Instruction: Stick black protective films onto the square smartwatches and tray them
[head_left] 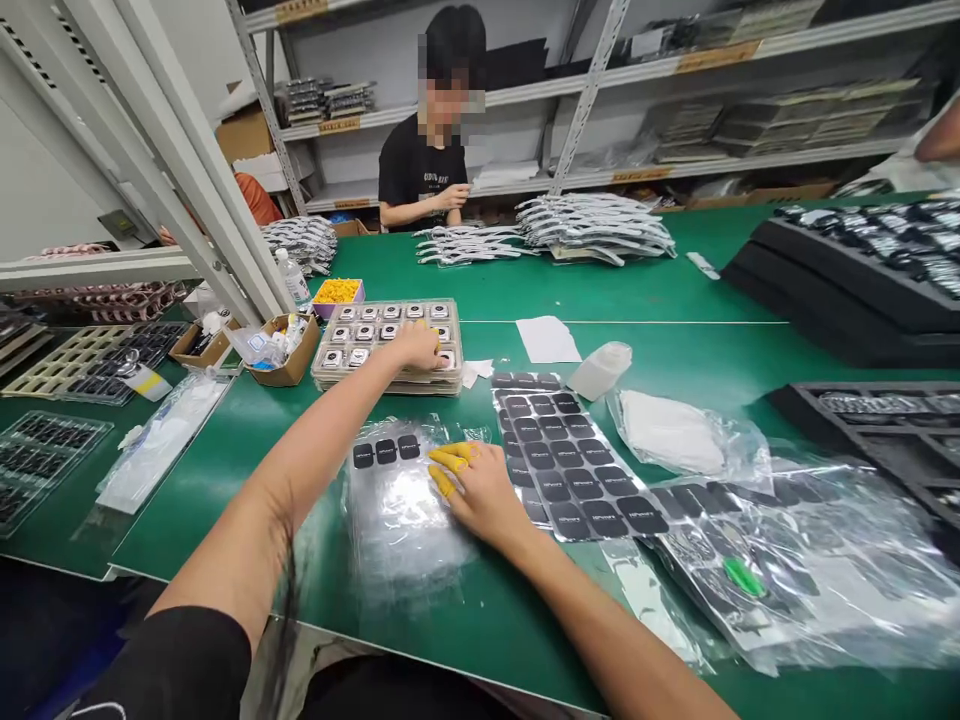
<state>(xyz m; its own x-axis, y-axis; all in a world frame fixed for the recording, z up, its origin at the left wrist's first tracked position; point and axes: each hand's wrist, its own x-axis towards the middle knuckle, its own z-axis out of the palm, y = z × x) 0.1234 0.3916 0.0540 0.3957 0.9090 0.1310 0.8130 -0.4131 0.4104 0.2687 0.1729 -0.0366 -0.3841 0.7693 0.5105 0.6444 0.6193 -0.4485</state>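
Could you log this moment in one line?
left hand: at the tray of white pieces | right hand: over the clear film | alongside: sheet of black labels

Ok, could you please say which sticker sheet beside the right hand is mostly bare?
The left, clear sheet with only three black stickers; the fuller sheet has several rows.

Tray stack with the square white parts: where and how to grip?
By its left and right ends, I'd say: the tray stack lies flat with layered edges, so coming in low from both sides should hold the layers together. Square parts sit across the top, so gripping from above looks poor. The left hand is over its right side.
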